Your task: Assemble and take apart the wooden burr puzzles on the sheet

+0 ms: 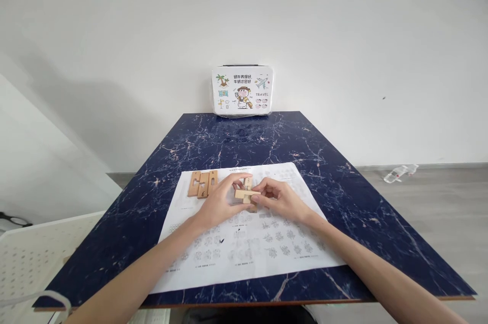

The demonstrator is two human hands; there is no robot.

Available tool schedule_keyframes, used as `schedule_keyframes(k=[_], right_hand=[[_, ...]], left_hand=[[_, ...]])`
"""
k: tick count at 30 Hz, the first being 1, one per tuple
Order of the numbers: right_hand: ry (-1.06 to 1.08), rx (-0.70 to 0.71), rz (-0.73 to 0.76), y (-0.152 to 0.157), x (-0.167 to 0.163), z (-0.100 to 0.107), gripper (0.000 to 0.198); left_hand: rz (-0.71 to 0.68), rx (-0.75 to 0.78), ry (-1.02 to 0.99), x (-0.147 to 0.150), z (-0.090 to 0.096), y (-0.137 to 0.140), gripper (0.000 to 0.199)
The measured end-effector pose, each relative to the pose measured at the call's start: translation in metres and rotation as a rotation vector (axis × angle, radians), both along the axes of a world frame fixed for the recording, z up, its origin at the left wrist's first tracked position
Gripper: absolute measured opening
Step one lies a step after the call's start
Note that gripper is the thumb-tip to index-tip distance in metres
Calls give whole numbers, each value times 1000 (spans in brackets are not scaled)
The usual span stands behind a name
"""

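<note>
Above the printed sheet (206, 273), both hands grip a small cluster of pale interlocking wooden puzzle pieces (244, 195). My left hand (221, 199) is curled around its left side, with the thumb low and the fingertips at the top. On the right, the thumb and fingers of my right hand (280, 197) pinch the end of a horizontal piece. The pieces cross each other, some upright and one lying across. Fingers hide part of the cluster. To the left of my left hand, several notched wooden pieces (203, 184) with marked ends lie side by side on the sheet.
A white case (243, 91) with cartoon prints stands at the far edge of the dark blue marbled table (244, 141), against the wall. A white perforated basket (23, 258) is at the lower left. A clear plastic bottle (400, 173) lies on the floor at right.
</note>
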State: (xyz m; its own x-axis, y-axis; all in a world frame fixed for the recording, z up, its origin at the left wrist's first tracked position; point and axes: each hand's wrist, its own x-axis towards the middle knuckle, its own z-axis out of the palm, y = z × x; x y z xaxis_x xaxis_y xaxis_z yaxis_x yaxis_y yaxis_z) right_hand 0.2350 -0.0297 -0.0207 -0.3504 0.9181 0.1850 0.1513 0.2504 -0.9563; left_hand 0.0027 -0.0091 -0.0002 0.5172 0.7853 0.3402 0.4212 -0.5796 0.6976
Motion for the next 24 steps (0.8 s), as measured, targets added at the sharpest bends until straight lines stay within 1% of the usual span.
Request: schedule_keyframes(k=[8,18,24], right_hand=[[-5,-17,5,0,0,0,30],[1,7,-9,-2,0,2,30],[111,-24,47,0,1,7,34]], left_hand=[[-32,24,-29,-1,-2,1,61],[39,-11,-22,2,4,-3,65],[75,-23,-33,5,2,-1,63]])
